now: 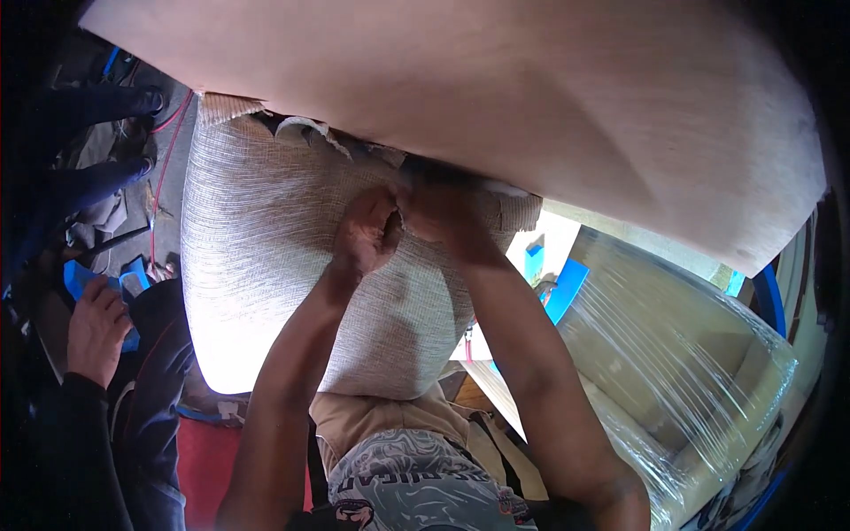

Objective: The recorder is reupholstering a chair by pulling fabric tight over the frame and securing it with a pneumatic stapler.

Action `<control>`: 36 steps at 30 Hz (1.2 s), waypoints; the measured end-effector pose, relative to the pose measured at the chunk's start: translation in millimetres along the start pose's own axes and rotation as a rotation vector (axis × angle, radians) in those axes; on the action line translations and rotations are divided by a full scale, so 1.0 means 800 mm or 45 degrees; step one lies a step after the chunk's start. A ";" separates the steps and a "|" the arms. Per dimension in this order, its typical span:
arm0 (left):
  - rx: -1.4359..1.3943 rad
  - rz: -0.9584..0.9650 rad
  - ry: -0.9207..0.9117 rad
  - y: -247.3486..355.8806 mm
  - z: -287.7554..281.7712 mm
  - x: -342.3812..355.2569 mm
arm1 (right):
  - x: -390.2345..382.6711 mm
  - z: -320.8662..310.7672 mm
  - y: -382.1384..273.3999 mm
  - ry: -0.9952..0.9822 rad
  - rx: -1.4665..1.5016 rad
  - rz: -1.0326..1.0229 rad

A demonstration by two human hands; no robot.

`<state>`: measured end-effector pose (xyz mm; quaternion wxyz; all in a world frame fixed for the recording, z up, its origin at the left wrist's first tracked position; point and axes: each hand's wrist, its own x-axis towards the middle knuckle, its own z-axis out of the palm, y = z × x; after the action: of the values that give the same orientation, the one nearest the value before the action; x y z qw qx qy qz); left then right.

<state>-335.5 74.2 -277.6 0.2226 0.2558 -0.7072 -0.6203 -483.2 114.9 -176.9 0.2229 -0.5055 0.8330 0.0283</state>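
Observation:
Woven grey-beige fabric (257,190) covers a bulky padded piece in front of my body, its ribbed edge running along the far side. My left hand (367,232) rests over the fabric near that edge, its fingers curled closed; what they hold is hidden. Close against it, my right hand (434,212) reaches to the same spot, in deep shadow, and its fingers do not show clearly. A loose pale strip (310,128) curls up from the edge left of my hands. Just beyond, a large pale brown panel (443,80) overhangs the fabric's edge.
At the left, another person's hand (96,332) is by a blue object (133,279); that person's dark-clad leg is close to the padded piece. Another pair of legs (97,181) stands farther back. A red hose (158,190) crosses the floor. A plastic-wrapped beige seat (673,345) stands at the right.

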 end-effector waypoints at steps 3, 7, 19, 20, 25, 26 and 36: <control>0.220 0.168 0.057 0.010 -0.006 0.003 | 0.007 -0.008 0.000 -0.180 -0.054 -0.027; 0.324 0.466 0.221 0.030 -0.013 0.014 | 0.011 -0.005 0.000 0.043 -0.058 -0.046; 0.414 0.234 0.022 0.019 -0.010 0.001 | 0.005 0.003 -0.002 0.068 0.026 0.077; 0.463 0.283 0.076 0.021 -0.008 0.000 | -0.001 0.001 -0.002 0.095 0.045 0.053; 0.542 0.211 0.222 0.031 -0.018 -0.021 | -0.084 -0.007 -0.013 0.363 0.291 -0.106; 0.498 0.235 0.131 0.033 -0.023 -0.031 | -0.116 -0.012 -0.016 0.257 0.257 -0.080; 1.016 0.399 -0.388 0.059 -0.027 -0.007 | -0.117 0.024 -0.014 0.110 -0.383 -0.114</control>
<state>-321.6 66.1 -227.9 0.0913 0.1173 -0.9458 -0.2887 -430.5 192.2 -154.3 0.1096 -0.5706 0.8049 0.1209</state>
